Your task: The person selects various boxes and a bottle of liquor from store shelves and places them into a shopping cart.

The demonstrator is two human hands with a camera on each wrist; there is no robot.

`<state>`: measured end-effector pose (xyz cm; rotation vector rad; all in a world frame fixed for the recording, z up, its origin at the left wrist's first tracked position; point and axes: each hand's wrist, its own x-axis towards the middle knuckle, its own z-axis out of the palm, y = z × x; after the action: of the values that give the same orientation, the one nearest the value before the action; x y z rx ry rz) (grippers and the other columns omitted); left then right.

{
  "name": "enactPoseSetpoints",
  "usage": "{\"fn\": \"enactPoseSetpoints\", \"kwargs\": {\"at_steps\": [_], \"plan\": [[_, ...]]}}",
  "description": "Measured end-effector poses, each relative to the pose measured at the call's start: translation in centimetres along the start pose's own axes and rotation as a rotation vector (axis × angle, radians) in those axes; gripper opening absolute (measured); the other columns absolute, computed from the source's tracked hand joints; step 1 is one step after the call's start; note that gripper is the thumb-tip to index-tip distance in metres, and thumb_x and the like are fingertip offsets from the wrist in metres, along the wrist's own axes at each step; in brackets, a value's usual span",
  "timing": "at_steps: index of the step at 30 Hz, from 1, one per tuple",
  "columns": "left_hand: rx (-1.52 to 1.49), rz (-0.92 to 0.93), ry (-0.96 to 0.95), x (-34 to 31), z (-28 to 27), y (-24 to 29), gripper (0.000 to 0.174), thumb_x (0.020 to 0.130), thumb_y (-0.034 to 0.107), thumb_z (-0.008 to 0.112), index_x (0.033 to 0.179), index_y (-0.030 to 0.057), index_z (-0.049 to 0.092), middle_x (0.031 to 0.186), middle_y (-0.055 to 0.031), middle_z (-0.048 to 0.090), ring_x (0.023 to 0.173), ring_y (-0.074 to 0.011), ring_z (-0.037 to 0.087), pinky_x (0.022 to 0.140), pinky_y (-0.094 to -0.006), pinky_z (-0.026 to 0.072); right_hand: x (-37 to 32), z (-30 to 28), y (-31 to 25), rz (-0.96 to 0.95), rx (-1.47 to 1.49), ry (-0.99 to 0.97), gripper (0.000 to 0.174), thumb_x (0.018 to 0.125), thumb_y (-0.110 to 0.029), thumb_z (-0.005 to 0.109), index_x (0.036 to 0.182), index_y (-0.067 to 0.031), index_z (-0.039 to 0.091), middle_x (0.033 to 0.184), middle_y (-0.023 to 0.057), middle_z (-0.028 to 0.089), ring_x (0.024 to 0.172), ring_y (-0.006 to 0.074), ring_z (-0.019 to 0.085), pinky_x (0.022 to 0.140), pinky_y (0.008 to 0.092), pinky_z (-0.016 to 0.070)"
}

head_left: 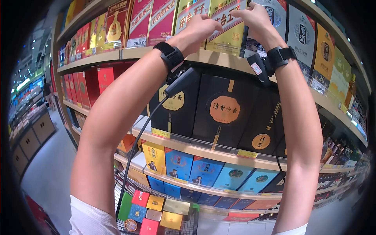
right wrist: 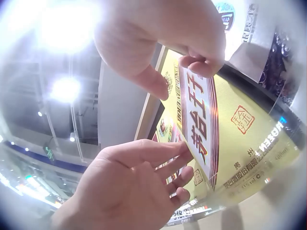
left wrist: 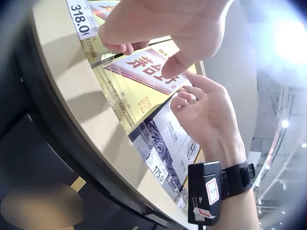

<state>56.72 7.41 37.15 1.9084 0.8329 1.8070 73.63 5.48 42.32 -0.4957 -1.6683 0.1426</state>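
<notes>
In the head view, both hands are raised to the upper shelf around a yellow Moutai liquor box [head_left: 225, 37] with a slanted white band. My left hand [head_left: 196, 33] holds its left side, thumb over the front. On the other side my right hand [head_left: 260, 19] grips the right edge near the top. The right wrist view shows the box [right wrist: 230, 124] standing slightly forward of a matching yellow box [right wrist: 197, 176], with left fingertips along its left edge. A silver-grey box [left wrist: 168, 129] stands to the right of it in the left wrist view.
The wooden shelf edge [left wrist: 62, 86] carries price tags [left wrist: 156, 165]. Below stand large black boxes [head_left: 223, 105], then blue boxes [head_left: 207, 170]. A shopping cart [head_left: 192, 223] with several small colourful boxes is at the bottom. An aisle [head_left: 58, 156] runs along the left.
</notes>
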Motion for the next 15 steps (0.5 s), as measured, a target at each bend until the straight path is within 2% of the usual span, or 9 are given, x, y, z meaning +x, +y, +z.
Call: {"fn": "enactPoseSetpoints", "kwargs": {"at_steps": [1, 4, 5, 8, 9, 12, 13, 15], "plan": [[-0.004, -0.023, 0.048, -1.0, 0.0, 0.7, 0.056, 0.084, 0.016, 0.075, 0.133, -0.0016, 0.056, 0.126, -0.0162, 0.061, 0.122, -0.0243, 0.054, 0.099, -0.0354, 0.0415, 0.6, -0.1, 0.1, 0.061, -0.009, -0.010, 0.036, 0.076, 0.005, 0.072, 0.111, 0.0071, 0.063, 0.101, 0.0134, 0.071, 0.097, 0.0203, 0.068, 0.081, 0.0306, 0.0554], [-0.023, 0.038, 0.056, -0.7, 0.4, 0.9, 0.071, 0.083, 0.017, 0.078, 0.143, -0.0031, 0.047, 0.128, -0.0181, 0.060, 0.122, -0.0246, 0.055, 0.100, -0.0359, 0.0432, 0.7, -0.7, 0.7, 0.021, -0.086, -0.094, 0.044, 0.086, -0.010, 0.072, 0.125, 0.0068, 0.059, 0.121, 0.0168, 0.066, 0.110, 0.0190, 0.064, 0.090, 0.0335, 0.0545], [0.045, 0.046, -0.019, -0.4, 0.2, 1.0, 0.076, 0.083, 0.018, 0.080, 0.144, -0.0044, 0.041, 0.127, -0.0175, 0.060, 0.116, -0.0232, 0.059, 0.097, -0.0352, 0.0468, 1.2, -1.1, 1.2, -0.038, -0.195, -0.103, 0.055, 0.082, -0.012, 0.077, 0.127, 0.0096, 0.053, 0.122, 0.0200, 0.064, 0.113, 0.0221, 0.064, 0.094, 0.0357, 0.0543], [0.194, 0.075, 0.089, -0.5, 0.5, 0.8, 0.075, 0.084, 0.017, 0.079, 0.143, -0.0053, 0.039, 0.124, -0.0160, 0.061, 0.110, -0.0215, 0.063, 0.091, -0.0333, 0.0510, 0.2, 0.0, 1.9, -0.162, -0.387, 0.138, 0.072, 0.078, -0.012, 0.080, 0.135, 0.0099, 0.042, 0.126, 0.0224, 0.060, 0.112, 0.0249, 0.064, 0.095, 0.0346, 0.0544], [0.180, 0.124, 0.112, -0.5, 0.7, 0.6, 0.069, 0.086, 0.015, 0.078, 0.140, -0.0052, 0.040, 0.121, -0.0152, 0.061, 0.107, -0.0215, 0.064, 0.087, -0.0320, 0.0532, 0.1, 0.4, 1.8, -0.190, -0.399, 0.152, 0.083, 0.076, -0.012, 0.082, 0.139, 0.0107, 0.032, 0.130, 0.0250, 0.056, 0.114, 0.0271, 0.063, 0.095, 0.0354, 0.0543], [0.076, 0.125, 0.124, -0.4, 0.8, 0.5, 0.070, 0.084, 0.013, 0.079, 0.139, -0.0051, 0.040, 0.121, -0.0174, 0.062, 0.110, -0.0226, 0.064, 0.089, -0.0337, 0.0530, -0.4, 0.8, 1.5, -0.144, -0.233, 0.184, 0.081, 0.069, -0.017, 0.083, 0.130, 0.0136, 0.040, 0.119, 0.0258, 0.061, 0.105, 0.0330, 0.067, 0.091, 0.0363, 0.0561], [0.114, 0.143, 0.112, -0.6, 0.5, 0.9, 0.072, 0.083, 0.012, 0.080, 0.140, -0.0055, 0.039, 0.121, -0.0182, 0.062, 0.111, -0.0230, 0.064, 0.090, -0.0343, 0.0529, 0.0, 0.4, 2.0, -0.136, -0.211, 0.176, 0.082, 0.068, -0.018, 0.085, 0.130, 0.0139, 0.042, 0.119, 0.0282, 0.060, 0.114, 0.0349, 0.062, 0.099, 0.0387, 0.0518], [0.188, 0.166, 0.088, -1.1, -0.2, 1.4, 0.075, 0.081, 0.010, 0.081, 0.141, -0.0063, 0.038, 0.120, -0.0200, 0.063, 0.113, -0.0237, 0.063, 0.091, -0.0354, 0.0529, 0.0, 0.0, 2.7, -0.249, -0.391, 0.203, 0.083, 0.067, -0.019, 0.086, 0.130, 0.0142, 0.042, 0.118, 0.0295, 0.059, 0.119, 0.0357, 0.057, 0.103, 0.0396, 0.0485]]}}
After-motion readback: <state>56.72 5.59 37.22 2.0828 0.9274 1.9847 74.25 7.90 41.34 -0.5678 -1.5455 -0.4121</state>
